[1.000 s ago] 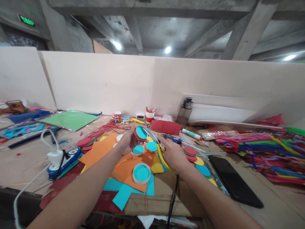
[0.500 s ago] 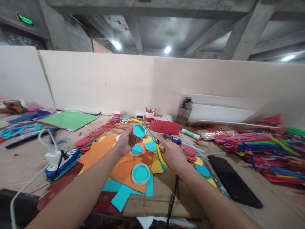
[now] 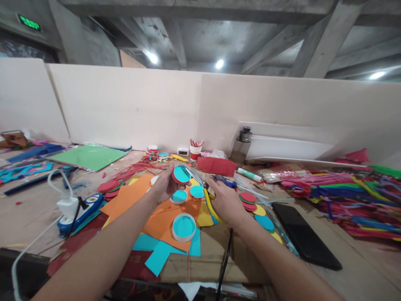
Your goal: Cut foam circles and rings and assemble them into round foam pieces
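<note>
Scissors (image 3: 196,174) gripped in the right hand (image 3: 225,200) lie against the edge of a red-rimmed blue disc (image 3: 181,173), held by the left hand (image 3: 163,186) above orange paper (image 3: 163,221). Three blue-faced rounds (image 3: 184,228) on or beside that paper look finished; the held disc seems incomplete.

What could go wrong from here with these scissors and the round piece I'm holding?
The scissors meet the blue-faced round piece close to the left hand, so a slip might nick it. Loose paper discs lie beside the right hand and could get knocked. The black cord near the right forearm might snag.
</note>
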